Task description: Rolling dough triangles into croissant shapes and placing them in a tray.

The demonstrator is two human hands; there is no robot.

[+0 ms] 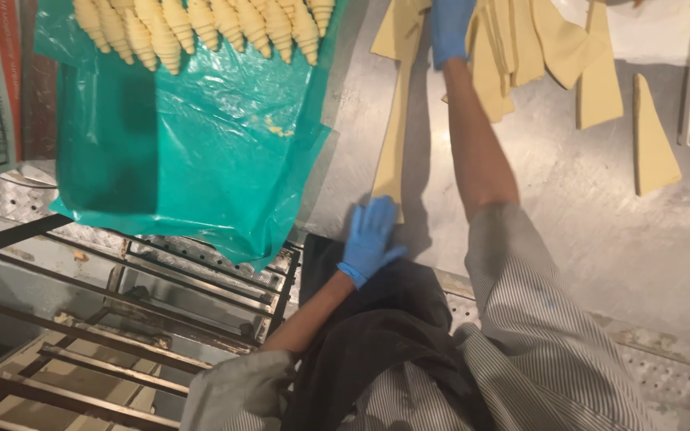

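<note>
I see my left hand (pixel 369 238) flat, fingers spread, on one long dough strip (pixel 397 120); right hand (pixel 450 28) on a dough pile (pixel 513 40), grip unclear. Two triangles (pixel 652 148) lie apart; roughly eleven croissants (pixel 201 28) on one green sheet (pixel 193 152).

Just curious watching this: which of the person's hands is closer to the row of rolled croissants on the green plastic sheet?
Right. The right hand reaches up level with the croissants; the left hand rests low on the table edge, far below them.

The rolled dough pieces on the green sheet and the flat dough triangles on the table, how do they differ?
The rolled dough pieces are ridged rolls packed in a row on the green plastic sheet; the flat dough triangles lie unrolled and scattered on the metal table. Both are pale yellow.
</note>
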